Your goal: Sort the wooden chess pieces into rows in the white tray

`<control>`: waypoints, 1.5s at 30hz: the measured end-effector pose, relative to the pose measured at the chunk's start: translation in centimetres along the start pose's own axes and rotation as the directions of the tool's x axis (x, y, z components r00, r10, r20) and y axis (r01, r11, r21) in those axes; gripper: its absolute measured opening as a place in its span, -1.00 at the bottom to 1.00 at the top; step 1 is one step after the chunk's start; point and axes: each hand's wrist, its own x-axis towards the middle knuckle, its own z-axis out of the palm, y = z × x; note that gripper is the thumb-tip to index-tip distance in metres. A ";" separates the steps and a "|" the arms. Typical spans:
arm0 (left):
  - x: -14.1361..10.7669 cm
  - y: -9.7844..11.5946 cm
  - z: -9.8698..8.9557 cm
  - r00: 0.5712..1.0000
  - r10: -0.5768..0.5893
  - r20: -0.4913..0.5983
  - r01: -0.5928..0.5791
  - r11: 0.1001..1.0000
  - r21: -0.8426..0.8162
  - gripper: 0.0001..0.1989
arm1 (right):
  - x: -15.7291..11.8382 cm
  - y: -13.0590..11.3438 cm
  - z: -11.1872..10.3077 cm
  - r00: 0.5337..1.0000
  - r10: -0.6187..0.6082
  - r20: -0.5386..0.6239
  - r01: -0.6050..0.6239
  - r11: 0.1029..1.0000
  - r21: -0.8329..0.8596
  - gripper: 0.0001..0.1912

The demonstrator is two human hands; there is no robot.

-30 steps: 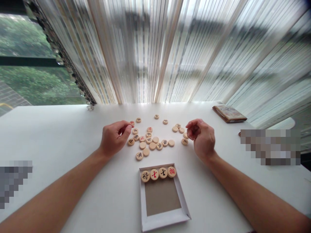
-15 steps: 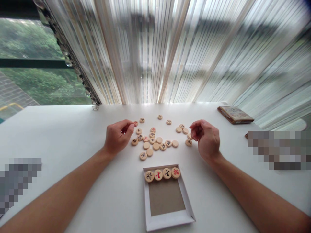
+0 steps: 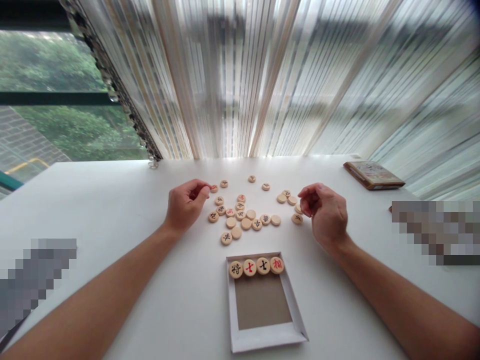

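My left hand [image 3: 187, 205] is at the left edge of the scattered Chinese chess pieces. Its fingers are loosely bent, with the index fingertip right by a red-marked piece [image 3: 214, 189] that lies flat. My right hand [image 3: 326, 214] hovers on the other side, fingers half curled, beside a blank-faced piece [image 3: 299, 208] it partly covers and a black-marked piece [image 3: 297, 218]. Nothing shows in either hand. Nearer to me, a shallow white box [image 3: 266, 341] holds a row of pieces along its far end, among them a red-marked one [image 3: 277, 265].
Between my hands, several round wooden pieces [image 3: 246, 223] lie on the white table [image 3: 123, 200], some face up and some blank. A flat brown box [image 3: 373, 175] sits at the back right. Blurred-out items occupy both sides. A striped curtain [image 3: 240, 80] hangs behind the table.
The view has shifted slightly, moving everything a little to the right in the picture. My left fingertips have drawn slightly left of the red-marked piece. My right hand and the other pieces look almost unchanged.
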 end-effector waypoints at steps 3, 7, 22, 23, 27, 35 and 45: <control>-0.1 -0.2 0.1 0.998 0.021 0.064 -0.019 0.999 -0.028 -0.82 | 0.0 0.0 0.0 1.000 0.001 0.003 -0.001 1.000 0.001 -0.59; -0.2 -0.2 0.1 0.979 0.119 0.164 -0.120 0.993 -0.003 -0.85 | 0.0 -0.1 0.0 1.000 0.008 -0.003 -0.008 1.000 0.008 -0.59; -0.9 0.7 0.2 0.859 0.269 0.435 -0.363 0.920 0.147 -0.85 | 0.0 -0.2 0.2 1.000 -0.004 0.023 0.004 1.000 0.008 -0.57; -1.0 0.6 0.3 0.861 0.272 0.431 -0.365 0.919 0.149 -0.85 | 0.0 -0.2 0.2 1.000 -0.001 0.021 0.000 1.000 0.010 -0.57; -0.9 0.3 0.4 0.869 0.263 0.418 -0.353 0.923 0.154 -0.82 | 0.0 -0.4 0.3 1.000 0.017 0.011 -0.018 1.000 0.015 -0.59; -0.5 0.0 0.3 0.931 0.217 0.295 -0.255 0.962 0.096 -0.73 | 0.0 -0.2 0.3 0.999 0.031 0.022 -0.032 0.999 0.042 -0.59; -2.7 5.1 2.7 0.955 -0.018 0.297 0.184 0.818 -0.545 -0.66 | -2.0 -1.4 1.3 0.963 0.047 0.266 -0.050 0.999 0.008 -0.63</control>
